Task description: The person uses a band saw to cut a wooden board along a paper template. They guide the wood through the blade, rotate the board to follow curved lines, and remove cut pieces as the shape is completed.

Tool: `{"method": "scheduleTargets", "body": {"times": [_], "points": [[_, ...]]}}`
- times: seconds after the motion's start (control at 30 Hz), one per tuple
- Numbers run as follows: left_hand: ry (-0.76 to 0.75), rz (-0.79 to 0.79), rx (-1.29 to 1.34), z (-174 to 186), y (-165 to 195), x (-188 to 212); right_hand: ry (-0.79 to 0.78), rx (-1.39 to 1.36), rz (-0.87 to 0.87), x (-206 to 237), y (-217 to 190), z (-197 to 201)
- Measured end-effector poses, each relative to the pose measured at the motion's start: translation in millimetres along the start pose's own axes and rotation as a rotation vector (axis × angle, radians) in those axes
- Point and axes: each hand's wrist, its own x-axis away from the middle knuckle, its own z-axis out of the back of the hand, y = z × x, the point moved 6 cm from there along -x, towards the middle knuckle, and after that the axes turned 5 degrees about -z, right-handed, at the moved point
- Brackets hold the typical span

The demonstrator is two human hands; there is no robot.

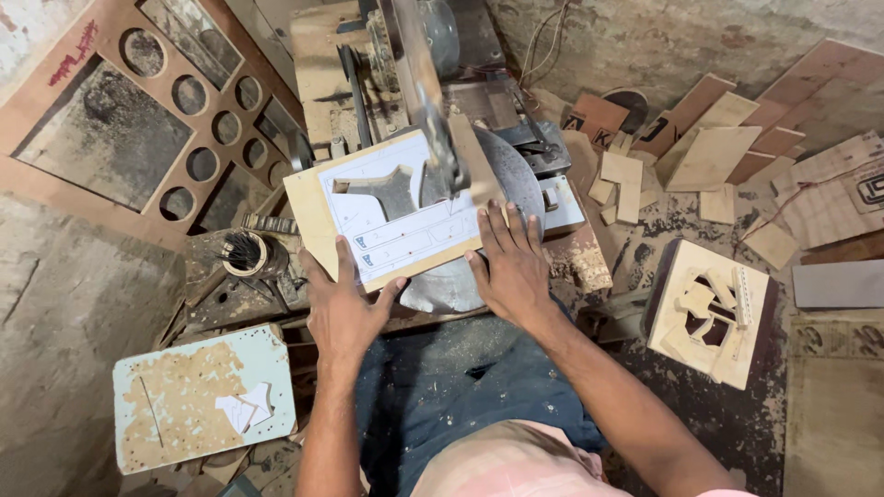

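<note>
Plywood panel (pixel 391 216), pale tan, with a white paper pattern glued on top, lies tilted on the round grey metal saw table (pixel 506 175). The panel overhangs the table's left edge; its near long edge faces the person.

Left hand (pixel 343 308): fingers spread, palm flat, pressing the panel's near-left corner; thumb reaches up onto the paper, fingertips hooked at the near edge. Open, not wrapped around anything.

Right hand (pixel 509 262): fingers straight and slightly fanned, laid flat at the panel's near-right corner, partly on the panel and partly on the bare metal table. Also open, gripping nothing.

The panel sits just ahead of both hands, between them and the saw's upper arm (pixel 419 74). Blade (pixel 451 175) stands at the panel's right portion, at the edge of a cut-out gap in the pattern.

Counts: 2 hands, 1 panel under them, 1 saw. 1 brown board with round holes (pixel 198 101) at far left, at least 7 holes showing. 1 light-blue chipped board (pixel 203 396) on the floor at near left, with white paper scraps on it. 1 stack of cut fretwork panels (pixel 709 313) at right. A scatter of plywood offcuts (pixel 709 152) at far right, too overlapped to count. Sawdust covers the floor and blue trousers (pixel 460 387).
</note>
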Motion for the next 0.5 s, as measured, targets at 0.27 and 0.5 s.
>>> {"method": "scheduleTargets", "body": {"times": [0.27, 0.5], "points": [[-0.045, 0.421, 0.520, -21, -57, 19, -0.006, 0.009, 0.001, -5, 2, -6], [0.049, 0.360, 0.991, -32, -72, 44, -0.042, -0.018, -0.055, -14, 4, -8]]}}
